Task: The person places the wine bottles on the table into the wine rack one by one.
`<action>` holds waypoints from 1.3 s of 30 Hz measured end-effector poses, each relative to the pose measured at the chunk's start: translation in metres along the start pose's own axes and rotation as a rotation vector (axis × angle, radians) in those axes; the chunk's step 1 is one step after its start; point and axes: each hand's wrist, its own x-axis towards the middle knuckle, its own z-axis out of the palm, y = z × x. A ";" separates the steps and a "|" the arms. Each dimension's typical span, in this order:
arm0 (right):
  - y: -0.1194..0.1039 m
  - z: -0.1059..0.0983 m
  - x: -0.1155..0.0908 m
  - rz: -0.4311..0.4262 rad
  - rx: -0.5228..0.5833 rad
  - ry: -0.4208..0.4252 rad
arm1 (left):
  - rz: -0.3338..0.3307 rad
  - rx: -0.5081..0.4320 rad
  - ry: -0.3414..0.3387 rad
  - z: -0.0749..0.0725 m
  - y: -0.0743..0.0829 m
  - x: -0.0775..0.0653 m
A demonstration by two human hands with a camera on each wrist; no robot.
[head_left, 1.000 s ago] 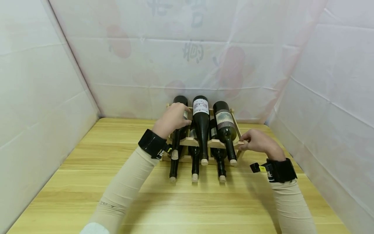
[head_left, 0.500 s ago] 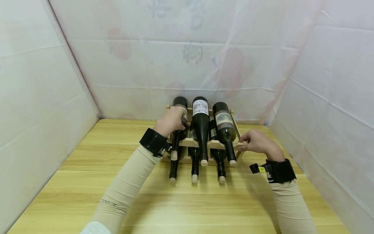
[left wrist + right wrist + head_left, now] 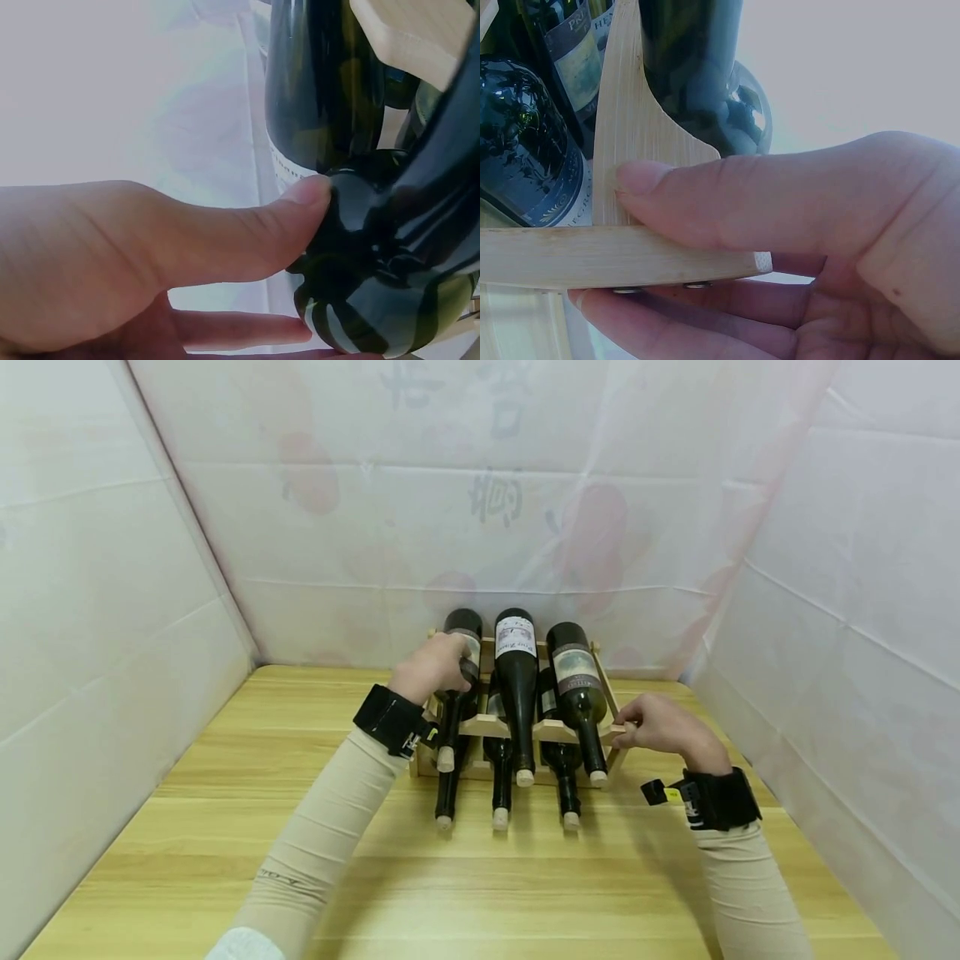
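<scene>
A two-tier wooden wine rack stands at the back of the table, loaded with dark wine bottles, corked necks toward me. My left hand holds the upper-left wine bottle around its body. In the left wrist view the thumb presses the glass of this bottle and the fingers reach under it. At the rack's right end my right hand pinches the front rail. The right wrist view has the thumb on top of the wooden rail and fingers beneath. Beside the held bottle lies the middle one, white-labelled.
The upper-right bottle lies near my right hand. On the lower tier, several necks stick out forward, such as the left neck. A wood-grain table spreads in front, with pale printed sheeting behind the rack.
My left hand has shifted down and a little left along the upper-left bottle, its fingers now closer around it. My right hand stays on the rack's end.
</scene>
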 end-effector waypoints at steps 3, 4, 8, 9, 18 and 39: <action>0.000 0.000 0.000 -0.004 -0.002 -0.006 | -0.007 -0.001 -0.008 -0.001 -0.001 0.000; -0.001 0.000 0.000 -0.005 -0.004 -0.006 | -0.009 -0.001 -0.011 -0.001 -0.001 0.000; -0.002 0.000 0.001 -0.003 -0.002 -0.005 | -0.022 -0.008 -0.021 -0.003 -0.001 0.001; -0.002 0.000 0.001 -0.004 -0.001 -0.004 | -0.025 -0.010 -0.024 -0.004 0.000 0.001; -0.003 0.001 0.000 -0.014 -0.006 0.003 | -0.053 -0.023 -0.041 -0.003 -0.002 0.001; -0.007 0.004 -0.001 -0.015 -0.016 0.012 | -0.029 0.008 -0.032 -0.001 -0.006 -0.005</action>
